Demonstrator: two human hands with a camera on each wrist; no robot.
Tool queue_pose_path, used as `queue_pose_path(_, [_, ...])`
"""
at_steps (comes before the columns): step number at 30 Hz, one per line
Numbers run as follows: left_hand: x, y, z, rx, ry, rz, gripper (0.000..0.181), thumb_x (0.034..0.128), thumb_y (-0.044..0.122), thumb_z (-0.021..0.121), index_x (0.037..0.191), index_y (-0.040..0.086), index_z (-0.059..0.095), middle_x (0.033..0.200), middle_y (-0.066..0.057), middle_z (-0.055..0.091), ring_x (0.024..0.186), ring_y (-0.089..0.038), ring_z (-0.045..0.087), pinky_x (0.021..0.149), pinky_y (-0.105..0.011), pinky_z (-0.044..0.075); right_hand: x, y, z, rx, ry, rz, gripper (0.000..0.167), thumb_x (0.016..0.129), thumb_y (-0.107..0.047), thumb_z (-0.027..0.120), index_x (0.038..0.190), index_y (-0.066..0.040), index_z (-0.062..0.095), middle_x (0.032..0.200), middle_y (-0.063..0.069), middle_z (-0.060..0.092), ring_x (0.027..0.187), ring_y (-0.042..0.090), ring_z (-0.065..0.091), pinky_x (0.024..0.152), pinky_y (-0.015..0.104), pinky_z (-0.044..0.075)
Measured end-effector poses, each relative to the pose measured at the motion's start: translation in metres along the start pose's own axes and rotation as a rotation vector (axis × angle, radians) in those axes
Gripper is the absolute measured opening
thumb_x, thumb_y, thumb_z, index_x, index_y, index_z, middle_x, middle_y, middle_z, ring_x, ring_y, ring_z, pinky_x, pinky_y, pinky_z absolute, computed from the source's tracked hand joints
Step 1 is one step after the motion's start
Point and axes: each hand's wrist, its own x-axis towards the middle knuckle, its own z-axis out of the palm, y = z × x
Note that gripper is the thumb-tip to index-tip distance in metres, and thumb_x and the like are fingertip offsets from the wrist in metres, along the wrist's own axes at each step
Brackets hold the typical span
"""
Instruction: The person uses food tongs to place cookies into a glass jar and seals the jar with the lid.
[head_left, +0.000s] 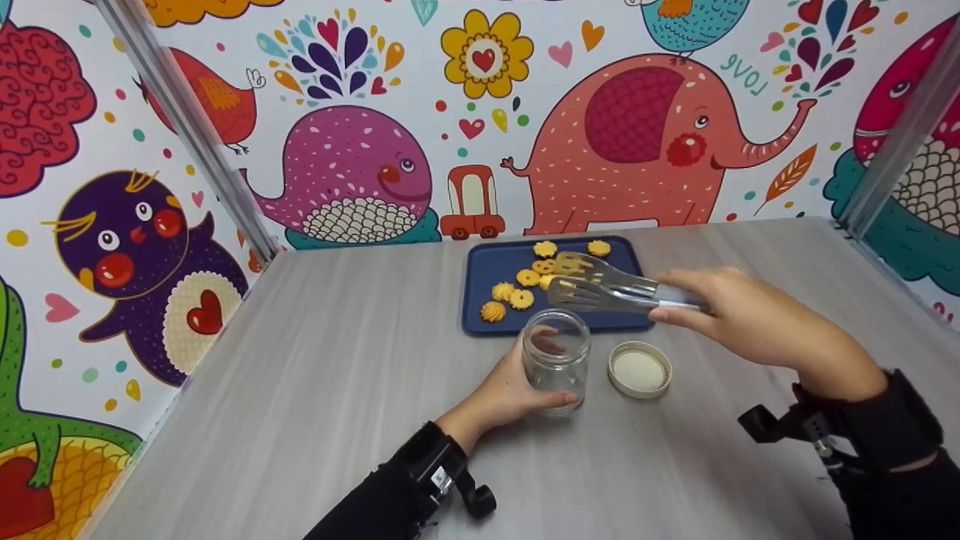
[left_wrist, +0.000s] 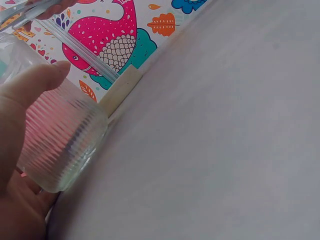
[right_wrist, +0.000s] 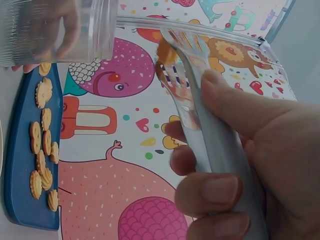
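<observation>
My left hand (head_left: 499,390) grips a clear glass jar (head_left: 559,367), thumb across its near side and fingers round the far side. The jar's mouth is uncovered, and ribbed glass shows in the left wrist view. With my right hand (head_left: 757,319) I hold tongs (head_left: 637,292) by their grey handle, above the tray's right part. In the right wrist view a cookie (right_wrist: 166,52) sits between the tong tips. Several golden cookies (head_left: 521,299) lie on the dark blue tray (head_left: 484,262) behind the jar.
A round, pale lid (head_left: 639,370) lies on the grey table (head_left: 360,375), right of the jar and in front of the tray. Walls printed with cartoon animals (head_left: 630,165) stand behind and at the sides, with metal-looking posts (head_left: 202,142) at the corners.
</observation>
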Motion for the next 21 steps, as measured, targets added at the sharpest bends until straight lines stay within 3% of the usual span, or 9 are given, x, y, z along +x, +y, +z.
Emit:
queue_pose_path(5, [0.0002,0.0009,-0.0002,-0.009,-0.008,-0.007,0.087,0.0791,0.019,0.095,0.150,0.017,0.044,0.140,-0.004,0.063,0.130,-0.015,0.059,0.117,-0.044,0.040,-0.0011,0.0000,0.0015,-0.012,-0.019,-0.034,0.054,0.104,-0.048,0.067,0.141,-0.009,0.067,0.105,-0.002,0.071,0.091,0.017,0.061,0.074,0.036,0.053])
queue_pose_path(11, [-0.0001,0.0020,-0.0010,-0.002,-0.013,-0.021,0.086,0.0792,0.019,0.095,0.149,0.022,0.044,0.140,0.001,0.063,0.131,-0.015,0.058,0.119,-0.044,0.038,-0.0027,0.0010,0.0024,-0.030,-0.021,-0.076,0.052,0.103,-0.050,0.067,0.137,-0.010,0.070,0.105,-0.007,0.072,0.094,0.015,0.063,0.082,0.042,0.057])
queue_pose_path(21, [0.0008,-0.0004,-0.0005,0.001,-0.011,-0.016,0.093,0.0782,0.022,0.096,0.153,0.024,0.041,0.141,0.000,0.062,0.132,-0.014,0.057,0.120,-0.044,0.037,-0.0021,0.0003,0.0012,-0.053,-0.106,-0.054,0.059,0.100,-0.058,0.067,0.136,-0.011,0.071,0.107,-0.006,0.074,0.090,0.014,0.064,0.078,0.039,0.056])
